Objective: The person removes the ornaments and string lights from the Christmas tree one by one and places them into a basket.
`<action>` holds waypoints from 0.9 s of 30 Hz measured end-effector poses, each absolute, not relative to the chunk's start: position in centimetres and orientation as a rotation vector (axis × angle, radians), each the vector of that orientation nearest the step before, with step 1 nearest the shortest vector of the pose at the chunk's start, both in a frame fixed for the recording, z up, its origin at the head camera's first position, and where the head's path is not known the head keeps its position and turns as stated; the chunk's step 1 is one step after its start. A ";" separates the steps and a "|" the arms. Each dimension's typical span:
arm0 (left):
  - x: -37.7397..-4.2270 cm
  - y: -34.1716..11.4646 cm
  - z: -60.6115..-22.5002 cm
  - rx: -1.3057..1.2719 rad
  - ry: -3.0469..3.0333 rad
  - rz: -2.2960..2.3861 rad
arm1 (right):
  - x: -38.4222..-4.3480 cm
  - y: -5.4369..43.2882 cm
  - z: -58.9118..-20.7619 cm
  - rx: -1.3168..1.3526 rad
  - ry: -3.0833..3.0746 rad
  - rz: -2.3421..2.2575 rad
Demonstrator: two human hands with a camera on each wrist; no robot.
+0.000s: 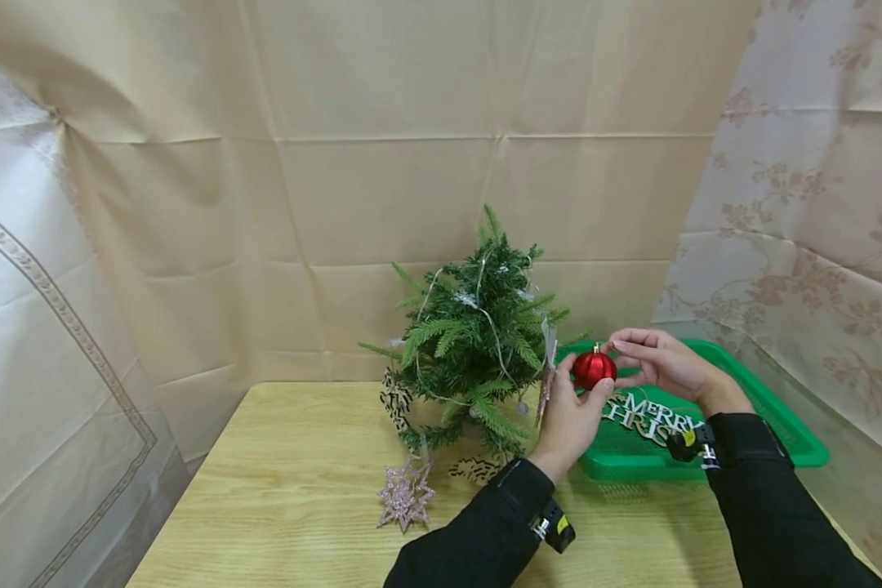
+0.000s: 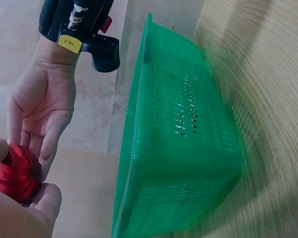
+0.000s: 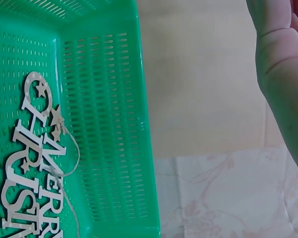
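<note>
A shiny red ribbed bauble with a small gold cap is held by my left hand, thumb at its front and fingers at its left side. My right hand is at the bauble's right, its thumb and index fingertips close together beside the cap. Whether they pinch a thin loop there I cannot tell. In the left wrist view the right palm faces the camera, fingers reaching to the red bauble. Left of the hands stands a small green Christmas tree with a pale wire string and hanging ornaments.
A green perforated basket stands on the table's right, holding a white "Merry Christmas" sign with a cord. A pink glitter star lies in front of the tree. Patterned ornaments hang low on it. Cloth hangs behind the wooden table.
</note>
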State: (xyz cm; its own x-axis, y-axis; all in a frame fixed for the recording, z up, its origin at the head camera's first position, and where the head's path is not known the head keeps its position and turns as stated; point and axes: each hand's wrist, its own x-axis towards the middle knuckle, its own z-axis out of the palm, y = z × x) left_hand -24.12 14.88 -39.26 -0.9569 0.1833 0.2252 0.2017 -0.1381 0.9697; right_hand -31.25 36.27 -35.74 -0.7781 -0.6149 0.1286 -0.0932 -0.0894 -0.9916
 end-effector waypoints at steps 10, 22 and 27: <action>-24.2 14.5 -39.8 -0.428 -2.253 -2.046 | -31.0 36.5 -36.1 -0.706 1.914 -1.859; -23.9 14.6 -40.9 -0.426 -2.438 -1.858 | -30.9 37.1 -36.0 -0.699 1.931 -1.931; -23.6 14.7 -41.1 -0.463 -2.502 -1.791 | -30.8 37.5 -36.1 -0.724 1.909 -1.928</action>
